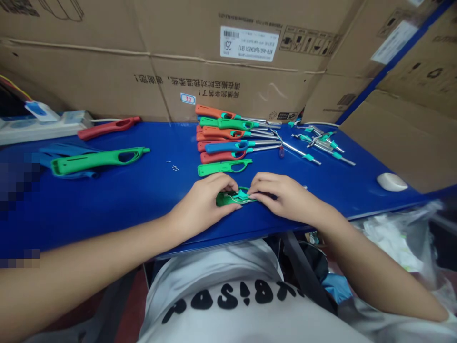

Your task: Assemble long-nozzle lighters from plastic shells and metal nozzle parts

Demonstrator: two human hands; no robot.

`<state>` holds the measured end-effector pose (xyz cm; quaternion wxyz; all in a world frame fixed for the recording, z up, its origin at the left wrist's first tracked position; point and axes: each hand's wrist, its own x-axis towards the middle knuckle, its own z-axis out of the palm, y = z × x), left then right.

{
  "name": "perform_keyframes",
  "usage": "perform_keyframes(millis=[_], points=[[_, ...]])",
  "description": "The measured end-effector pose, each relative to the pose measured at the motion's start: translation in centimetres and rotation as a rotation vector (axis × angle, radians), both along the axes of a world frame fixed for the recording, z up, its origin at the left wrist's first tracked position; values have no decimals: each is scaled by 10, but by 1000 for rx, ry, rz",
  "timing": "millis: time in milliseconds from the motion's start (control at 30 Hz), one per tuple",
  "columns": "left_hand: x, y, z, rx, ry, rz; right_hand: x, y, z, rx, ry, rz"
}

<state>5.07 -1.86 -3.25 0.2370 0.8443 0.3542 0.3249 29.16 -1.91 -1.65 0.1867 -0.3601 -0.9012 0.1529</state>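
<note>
Near the table's front edge, my left hand (202,202) grips the wide end of a green lighter casing half (223,199), thumb below and fingers above. A teal trigger piece (242,194) and a thin pale wire lie in its open side. My right hand (287,196) is closed in a pinch at the teal piece, by the casing's other end; its fingertips partly cover what they hold. Just beyond lies another green casing half (217,167). Behind it is a row of long-necked lighters with orange, red, green and blue handles, among them a blue lighter (226,146).
Metal lighter tubes with teal parts (323,143) lie at the back right, near a white rounded object (392,182). At left are a green casing (96,161), blue casings (59,151), a red casing (110,127) and a power strip (71,125). Cardboard (185,52) walls the back.
</note>
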Motion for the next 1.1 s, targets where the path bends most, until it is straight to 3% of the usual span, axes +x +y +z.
perform_keyframes(millis=[500,833,1100], points=[[-1,3,1,-52,62,63,-6,-6,-10,324,-144,18],[0,4,1,-68,59,65,-5,-4,-13,124,21,3],[0,3,3,-69,80,59,-11,-13,7,351,-357,75]])
